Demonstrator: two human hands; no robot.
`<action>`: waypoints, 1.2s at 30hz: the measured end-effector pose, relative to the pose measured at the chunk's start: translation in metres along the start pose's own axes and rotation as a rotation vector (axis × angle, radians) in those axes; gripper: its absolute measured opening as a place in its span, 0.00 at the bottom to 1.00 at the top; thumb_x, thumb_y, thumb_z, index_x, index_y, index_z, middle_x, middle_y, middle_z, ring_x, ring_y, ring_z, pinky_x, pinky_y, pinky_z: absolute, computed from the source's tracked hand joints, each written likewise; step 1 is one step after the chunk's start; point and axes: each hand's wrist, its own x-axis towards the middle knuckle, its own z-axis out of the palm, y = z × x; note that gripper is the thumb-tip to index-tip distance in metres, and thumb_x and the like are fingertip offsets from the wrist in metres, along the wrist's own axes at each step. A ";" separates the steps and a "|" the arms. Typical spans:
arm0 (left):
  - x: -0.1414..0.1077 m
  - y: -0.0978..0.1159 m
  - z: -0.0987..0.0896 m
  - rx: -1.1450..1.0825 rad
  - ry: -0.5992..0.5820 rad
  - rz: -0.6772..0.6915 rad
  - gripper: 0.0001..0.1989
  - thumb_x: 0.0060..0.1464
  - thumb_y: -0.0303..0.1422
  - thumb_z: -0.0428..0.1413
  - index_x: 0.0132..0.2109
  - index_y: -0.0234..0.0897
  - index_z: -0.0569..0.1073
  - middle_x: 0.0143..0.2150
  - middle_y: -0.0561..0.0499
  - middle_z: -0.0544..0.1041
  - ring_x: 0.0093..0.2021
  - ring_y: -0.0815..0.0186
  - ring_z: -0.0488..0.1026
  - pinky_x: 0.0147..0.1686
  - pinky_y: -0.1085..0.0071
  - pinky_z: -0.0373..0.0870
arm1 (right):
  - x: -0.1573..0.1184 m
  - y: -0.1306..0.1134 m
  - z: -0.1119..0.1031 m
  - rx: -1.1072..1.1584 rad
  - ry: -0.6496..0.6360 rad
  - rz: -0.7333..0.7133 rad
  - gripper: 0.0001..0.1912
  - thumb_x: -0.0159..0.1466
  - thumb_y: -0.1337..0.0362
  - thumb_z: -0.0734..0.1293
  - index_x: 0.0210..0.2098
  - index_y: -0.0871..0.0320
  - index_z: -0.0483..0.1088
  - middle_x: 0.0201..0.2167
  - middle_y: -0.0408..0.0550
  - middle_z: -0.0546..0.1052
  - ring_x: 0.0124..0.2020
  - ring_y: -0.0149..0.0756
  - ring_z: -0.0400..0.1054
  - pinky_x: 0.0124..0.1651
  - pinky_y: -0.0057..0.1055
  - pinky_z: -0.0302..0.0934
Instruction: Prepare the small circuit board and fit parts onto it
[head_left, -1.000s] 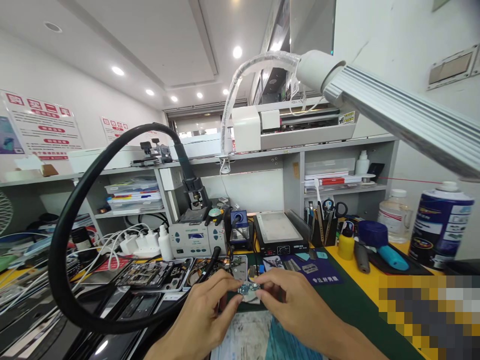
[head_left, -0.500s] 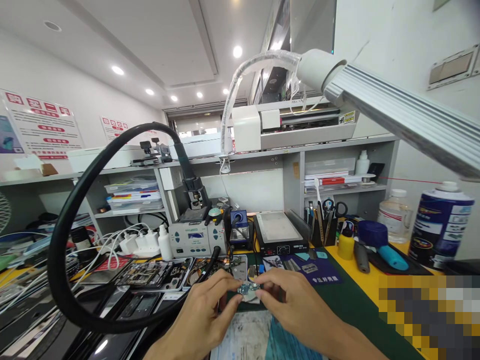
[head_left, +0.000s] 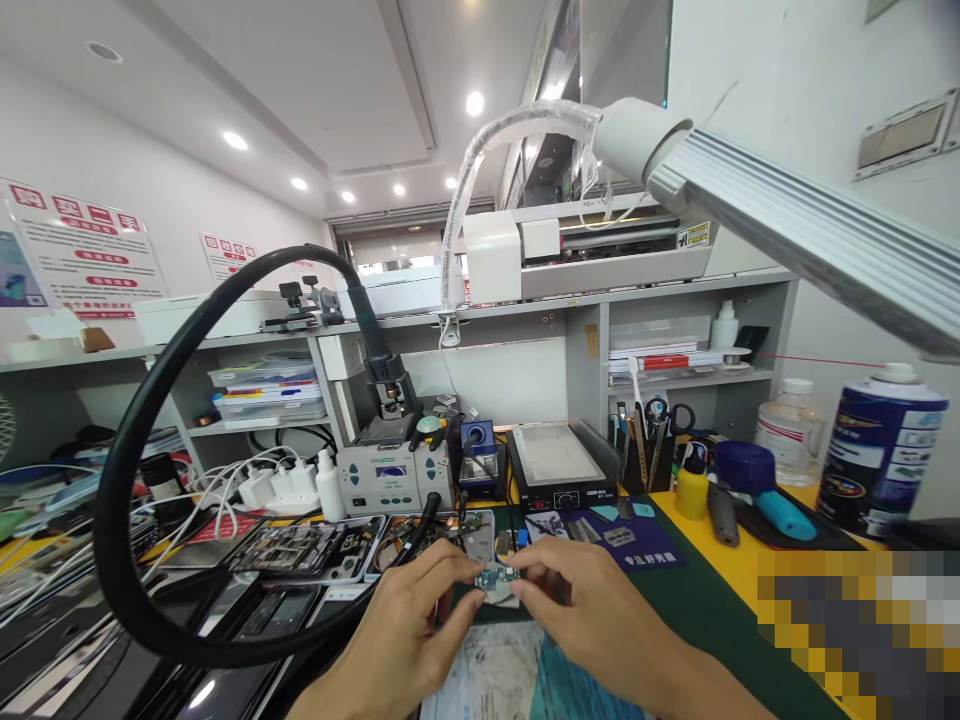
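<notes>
Between my two hands is a small blue circuit board [head_left: 496,577] with tiny silvery parts on it. My left hand [head_left: 416,615] pinches its left end between thumb and fingertips. The right end sits in a pinch of my right hand [head_left: 581,600]. Both hands are above the near part of the bench, over a stained white and teal work pad [head_left: 495,665]. A pale piece under the board is partly covered by it, and I cannot make out what it is.
A thick black hose [head_left: 109,520] loops at the left, beside opened phones [head_left: 281,550]. Behind the hands stand a rework station [head_left: 394,480] and a flat heating plate [head_left: 559,455]. To the right are a yellow bottle [head_left: 691,488] and a spray can [head_left: 881,450]. A lamp arm [head_left: 810,210] hangs overhead.
</notes>
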 end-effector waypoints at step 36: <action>-0.002 -0.001 -0.001 0.007 -0.022 -0.011 0.10 0.67 0.30 0.52 0.52 0.41 0.73 0.40 0.50 0.74 0.29 0.69 0.71 0.30 0.71 0.69 | 0.000 0.003 0.001 0.009 -0.010 -0.004 0.09 0.68 0.64 0.65 0.43 0.53 0.78 0.29 0.44 0.77 0.29 0.36 0.69 0.31 0.29 0.61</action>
